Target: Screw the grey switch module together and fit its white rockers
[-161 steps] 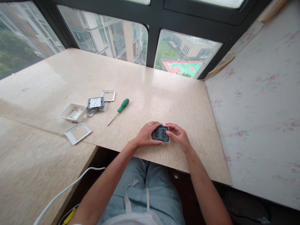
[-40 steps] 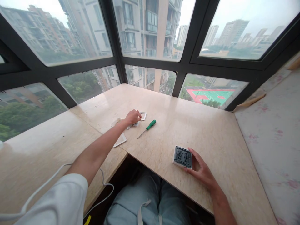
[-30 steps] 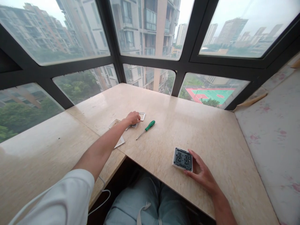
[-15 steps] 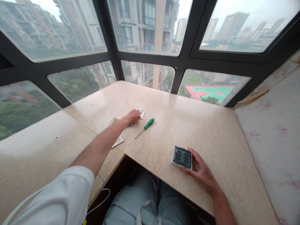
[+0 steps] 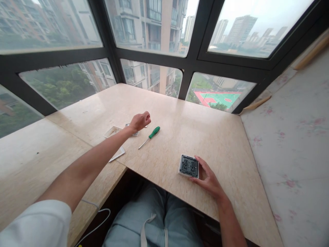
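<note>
My right hand (image 5: 207,179) grips a square wall switch (image 5: 189,166) by its right side. Its white edge surrounds a dark grey inner face with two mechanisms, turned upward. My left hand (image 5: 140,121) is curled closed above the far part of the table, and whatever its fingers may hold is hidden. Beneath and beside that hand lie small switch parts (image 5: 135,133), partly covered by it. To the right of them rests a screwdriver (image 5: 149,137) with a green handle, its tip toward me.
A shallow white tray-like piece (image 5: 112,131) and a flat white plate (image 5: 117,154) lie partly behind my left forearm. The marble-patterned tabletop (image 5: 159,161) runs to the windows and the papered wall (image 5: 290,147). A white cable (image 5: 104,210) hangs at the front edge.
My left hand has lifted slightly from the white frame and curled closed, now covering most of that frame. The right hand keeps its grip on the switch. The view has shifted right.
</note>
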### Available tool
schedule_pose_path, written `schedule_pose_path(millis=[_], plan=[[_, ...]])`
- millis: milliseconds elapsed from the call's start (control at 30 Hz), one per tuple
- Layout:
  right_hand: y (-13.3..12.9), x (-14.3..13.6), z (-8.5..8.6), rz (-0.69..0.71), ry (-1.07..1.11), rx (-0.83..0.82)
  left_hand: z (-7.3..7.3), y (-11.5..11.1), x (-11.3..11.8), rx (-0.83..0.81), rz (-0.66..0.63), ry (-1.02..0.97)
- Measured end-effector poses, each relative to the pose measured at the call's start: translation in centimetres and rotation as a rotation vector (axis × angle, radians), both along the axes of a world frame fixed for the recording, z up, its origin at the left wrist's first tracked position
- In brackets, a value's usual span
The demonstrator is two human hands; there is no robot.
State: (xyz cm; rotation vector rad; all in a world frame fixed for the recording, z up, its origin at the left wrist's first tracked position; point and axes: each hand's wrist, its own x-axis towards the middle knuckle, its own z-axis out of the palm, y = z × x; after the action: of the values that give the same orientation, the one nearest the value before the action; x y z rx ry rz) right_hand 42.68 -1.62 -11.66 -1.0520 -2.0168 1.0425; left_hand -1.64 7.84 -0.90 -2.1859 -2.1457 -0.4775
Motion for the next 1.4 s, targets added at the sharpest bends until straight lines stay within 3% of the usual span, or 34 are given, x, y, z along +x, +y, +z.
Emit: schedule_pose_path(millis=[167, 233, 333, 500, 667, 900, 1400], plan=[[-0.1, -0.2, 0.7, -0.006, 0.003, -0.008, 0.6, -0.4, 4.4, 0.292, 0.066, -0.899], [-0.1, -0.2, 0.8, -0.006, 0.007, -0.017, 0.4, -1.3, 6.8, 0.318, 0.099, -1.123], [-0.1, -0.2, 0.9, -0.008, -0.014, -0.010, -0.5, -3.4, 10.6, 0.257, 0.052, -1.288], [-0.3, -0.1, 0.8, -0.008, -0.055, 0.049, -2.8, -7.6, 15.5, 0.147, -0.094, -1.271], [-1.3, 0.3, 0.6, -0.048, -0.101, 0.140, -4.3, -10.3, 17.0, 0.102, -0.279, -1.047], [-2.0, 0.3, 0.9, -0.060, -0.131, 0.182, -5.1, -10.8, 18.1, 0.067, -0.454, -0.944], [-2.1, 0.2, 2.1, -0.048, -0.158, 0.142, -6.7, -10.5, 19.1, 0.218, -0.590, -0.891]])
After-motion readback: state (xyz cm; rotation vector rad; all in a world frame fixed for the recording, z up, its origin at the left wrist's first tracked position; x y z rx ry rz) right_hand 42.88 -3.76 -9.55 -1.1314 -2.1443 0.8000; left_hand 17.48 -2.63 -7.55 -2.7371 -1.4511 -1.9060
